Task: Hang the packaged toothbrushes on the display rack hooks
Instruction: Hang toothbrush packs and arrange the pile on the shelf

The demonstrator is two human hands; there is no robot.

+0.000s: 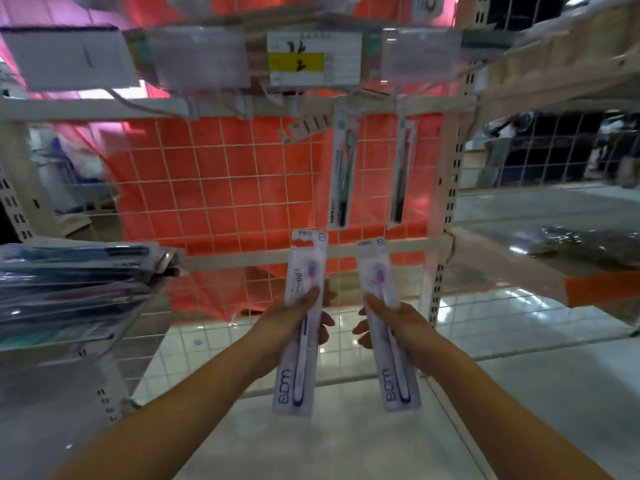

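Here the left hand (294,323) pinches one packaged toothbrush (302,323) about mid-length, thumb on its front, fingers curled behind; the right hand (394,327) grips a second toothbrush pack (388,327) the same way. Both packs stand nearly upright, side by side but apart, below the wire-grid display rack (214,188). Two more packs (darker brushes) (343,174) already hang higher on the grid. A stack of packs (76,289) lies at left.

Two upright packaged toothbrushes (302,323), hand-held
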